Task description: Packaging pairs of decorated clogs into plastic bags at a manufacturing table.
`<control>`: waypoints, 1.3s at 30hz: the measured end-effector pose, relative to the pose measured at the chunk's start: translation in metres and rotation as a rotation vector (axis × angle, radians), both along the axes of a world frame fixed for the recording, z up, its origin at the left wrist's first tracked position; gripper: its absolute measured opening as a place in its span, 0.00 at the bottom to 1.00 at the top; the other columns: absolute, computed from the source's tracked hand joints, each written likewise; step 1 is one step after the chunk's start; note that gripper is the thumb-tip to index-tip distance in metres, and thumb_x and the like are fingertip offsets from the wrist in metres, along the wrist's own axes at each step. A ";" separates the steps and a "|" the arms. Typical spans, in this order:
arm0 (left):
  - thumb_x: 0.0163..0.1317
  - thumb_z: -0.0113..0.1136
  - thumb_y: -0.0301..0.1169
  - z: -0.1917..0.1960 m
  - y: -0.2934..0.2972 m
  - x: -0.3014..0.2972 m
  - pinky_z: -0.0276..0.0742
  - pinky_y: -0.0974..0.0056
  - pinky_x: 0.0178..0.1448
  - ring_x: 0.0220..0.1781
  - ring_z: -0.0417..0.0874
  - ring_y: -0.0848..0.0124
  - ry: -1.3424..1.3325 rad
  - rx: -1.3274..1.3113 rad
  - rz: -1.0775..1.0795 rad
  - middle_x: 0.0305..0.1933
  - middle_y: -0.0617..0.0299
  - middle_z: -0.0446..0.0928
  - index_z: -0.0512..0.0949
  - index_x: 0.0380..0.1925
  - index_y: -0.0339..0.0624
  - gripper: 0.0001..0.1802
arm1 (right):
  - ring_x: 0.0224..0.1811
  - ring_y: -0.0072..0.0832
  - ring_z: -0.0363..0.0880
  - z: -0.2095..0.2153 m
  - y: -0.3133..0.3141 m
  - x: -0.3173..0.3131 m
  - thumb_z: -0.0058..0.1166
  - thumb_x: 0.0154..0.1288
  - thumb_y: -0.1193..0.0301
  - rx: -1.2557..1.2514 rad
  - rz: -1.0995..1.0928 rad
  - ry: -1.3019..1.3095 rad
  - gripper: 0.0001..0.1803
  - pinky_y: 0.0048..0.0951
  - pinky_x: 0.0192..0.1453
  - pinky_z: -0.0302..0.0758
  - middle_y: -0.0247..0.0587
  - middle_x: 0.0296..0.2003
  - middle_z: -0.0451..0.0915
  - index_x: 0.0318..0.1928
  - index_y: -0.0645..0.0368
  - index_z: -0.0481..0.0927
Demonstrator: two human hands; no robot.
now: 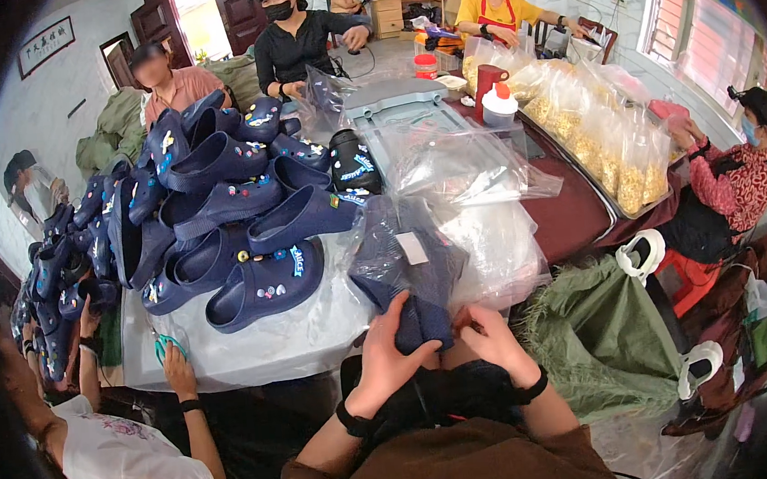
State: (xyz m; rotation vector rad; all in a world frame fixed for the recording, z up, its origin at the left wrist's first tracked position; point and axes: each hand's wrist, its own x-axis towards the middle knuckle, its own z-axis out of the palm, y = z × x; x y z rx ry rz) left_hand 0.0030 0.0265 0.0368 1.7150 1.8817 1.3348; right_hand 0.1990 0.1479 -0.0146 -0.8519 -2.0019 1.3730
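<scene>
At the table's near edge a pair of navy clogs point(415, 298) lies partly inside a clear plastic bag point(383, 230) with a small white label. My left hand point(390, 347) wraps round the near end of the clogs, thumb on one side and fingers on the other. Close against their right side is my right hand point(497, 343), its fingers curled at the edge of the plastic. What those fingers pinch, if anything, is hidden. Loose clear bags point(497, 253) are spread just beyond and to the right.
A heap of navy clogs point(225, 175) with charms covers the table's left. Someone at my left holds teal scissors point(160, 347). Filled clear bags point(591, 124) stand in a tray on the right, near a white-capped container point(499, 106). A green woven sack point(598, 335) lies at my right.
</scene>
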 end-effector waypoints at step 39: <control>0.69 0.49 0.19 -0.026 0.014 -0.014 0.74 0.64 0.51 0.45 0.77 0.71 -0.300 0.169 -0.176 0.41 0.60 0.75 0.75 0.45 0.36 0.08 | 0.57 0.62 0.76 0.044 -0.034 -0.020 0.75 0.50 0.54 0.607 -0.504 -0.169 0.48 0.53 0.51 0.82 0.63 0.63 0.65 0.68 0.58 0.67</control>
